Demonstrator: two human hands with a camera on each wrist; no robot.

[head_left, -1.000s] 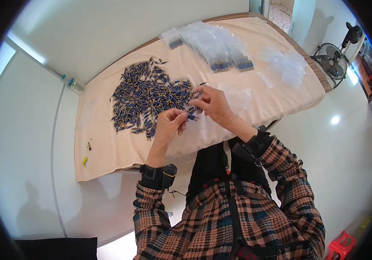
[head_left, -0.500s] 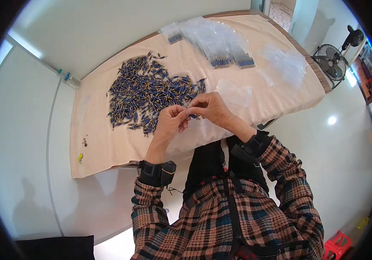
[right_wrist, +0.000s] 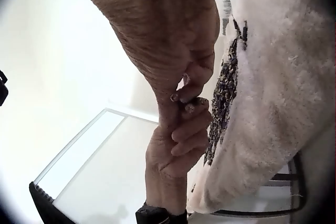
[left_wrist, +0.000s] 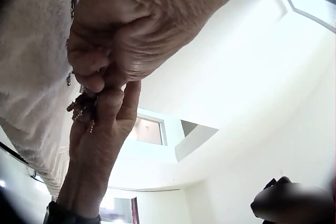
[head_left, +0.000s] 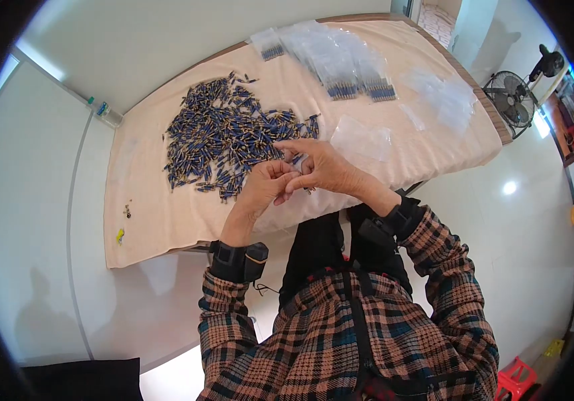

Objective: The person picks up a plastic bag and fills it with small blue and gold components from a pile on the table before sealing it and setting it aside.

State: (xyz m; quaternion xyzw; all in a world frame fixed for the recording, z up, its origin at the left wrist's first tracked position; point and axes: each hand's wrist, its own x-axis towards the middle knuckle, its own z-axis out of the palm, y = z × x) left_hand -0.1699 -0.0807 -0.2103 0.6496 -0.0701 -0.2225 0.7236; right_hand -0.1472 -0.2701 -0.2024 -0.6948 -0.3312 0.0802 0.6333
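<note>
My left hand (head_left: 255, 190) holds several small blue parts with gold-coloured ends, thumb and fingers bent round them. Their ridged tips (left_wrist: 84, 111) stick out between the two hands in the left wrist view. My right hand (head_left: 332, 168) meets the left over the table's near side, its thumb at the left fingertips and its index finger reaching forward. In the right wrist view its fingers pinch a thin part (right_wrist: 175, 98), close to another part (right_wrist: 190, 107) at the left fingers. A broad pile of the same blue parts (head_left: 220, 134) lies just beyond both hands.
Clear bags with rows of blue parts (head_left: 327, 57) lie at the back. More clear bags (head_left: 444, 100) are at the right, and a flat bag (head_left: 360, 137) lies beside my right hand. A bottle (head_left: 105, 113) stands at the left edge; a fan (head_left: 511, 97) is beyond the cloth-covered table.
My right hand has come from the pile's near right edge, where it had a part at its fingertips, back to the left hand. The left hand stays nearly in place.
</note>
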